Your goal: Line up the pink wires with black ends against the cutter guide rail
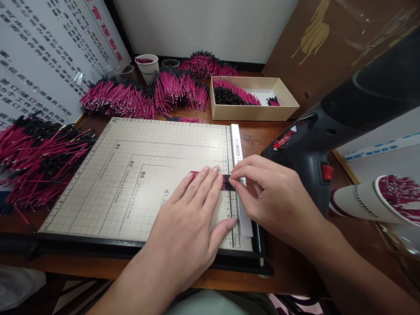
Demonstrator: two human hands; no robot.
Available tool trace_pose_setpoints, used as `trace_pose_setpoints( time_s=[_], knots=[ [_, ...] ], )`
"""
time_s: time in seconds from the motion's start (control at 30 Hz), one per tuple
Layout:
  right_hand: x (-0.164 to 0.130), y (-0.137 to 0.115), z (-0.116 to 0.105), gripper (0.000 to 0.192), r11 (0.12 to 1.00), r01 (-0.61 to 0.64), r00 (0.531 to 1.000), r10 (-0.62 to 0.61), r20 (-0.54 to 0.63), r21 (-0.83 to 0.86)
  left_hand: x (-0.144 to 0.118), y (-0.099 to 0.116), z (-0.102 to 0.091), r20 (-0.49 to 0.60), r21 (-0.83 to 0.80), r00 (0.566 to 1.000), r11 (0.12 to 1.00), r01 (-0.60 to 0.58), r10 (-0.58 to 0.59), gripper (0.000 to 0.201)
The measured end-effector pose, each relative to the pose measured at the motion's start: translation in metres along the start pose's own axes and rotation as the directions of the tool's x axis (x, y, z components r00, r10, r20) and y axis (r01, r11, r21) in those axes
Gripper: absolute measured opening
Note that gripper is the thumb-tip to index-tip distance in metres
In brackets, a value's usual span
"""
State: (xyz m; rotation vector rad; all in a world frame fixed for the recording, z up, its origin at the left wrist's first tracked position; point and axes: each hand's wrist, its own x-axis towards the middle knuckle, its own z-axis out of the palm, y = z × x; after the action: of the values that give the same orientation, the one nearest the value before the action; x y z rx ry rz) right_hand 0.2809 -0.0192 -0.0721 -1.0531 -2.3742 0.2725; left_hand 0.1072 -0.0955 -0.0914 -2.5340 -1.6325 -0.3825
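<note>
Pressing my left hand (193,210) flat, fingers spread, on row of pink-and-black wires (210,178) lying on cutting mat (131,175) near worktop front edge. Pinching row's black ends with my right hand (269,197) against white ruler strip (241,183). Heat gun (328,131) sitting toward worktop right edge.
</note>
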Motion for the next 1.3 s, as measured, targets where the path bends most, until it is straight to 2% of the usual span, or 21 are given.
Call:
trace_pose_setpoints(
  time_s=[0.23,0.63,1.1,1.2,1.3],
  knots=[
    [0.001,0.0,0.003,0.012,0.999,-0.021,0.999,0.022,0.031,-0.033,0.001,0.0,0.001,0.006,0.001,1.0,1.0,0.005,-0.005,0.065],
    [0.002,0.002,0.009,0.014,0.997,-0.015,0.998,0.01,-0.064,-0.071,0.003,0.0,0.0,0.013,-0.012,1.0,1.0,0.006,-0.006,0.065],
    [0.005,-0.002,0.003,0.012,0.998,-0.015,1.0,0.015,-0.002,-0.066,-0.004,0.001,-0.001,0.01,-0.022,1.0,1.0,0.002,-0.002,0.064],
    [0.002,-0.003,-0.016,0.011,0.997,-0.022,0.996,0.015,-0.084,-0.08,-0.003,0.002,0.001,0.007,-0.028,1.0,1.0,-0.003,0.004,0.065],
    [-0.02,-0.017,-0.044,0.012,0.974,-0.141,0.944,0.078,-0.32,-0.178,-0.003,0.003,0.003,0.009,-0.032,1.0,0.999,-0.026,0.027,0.066]
  ],
)
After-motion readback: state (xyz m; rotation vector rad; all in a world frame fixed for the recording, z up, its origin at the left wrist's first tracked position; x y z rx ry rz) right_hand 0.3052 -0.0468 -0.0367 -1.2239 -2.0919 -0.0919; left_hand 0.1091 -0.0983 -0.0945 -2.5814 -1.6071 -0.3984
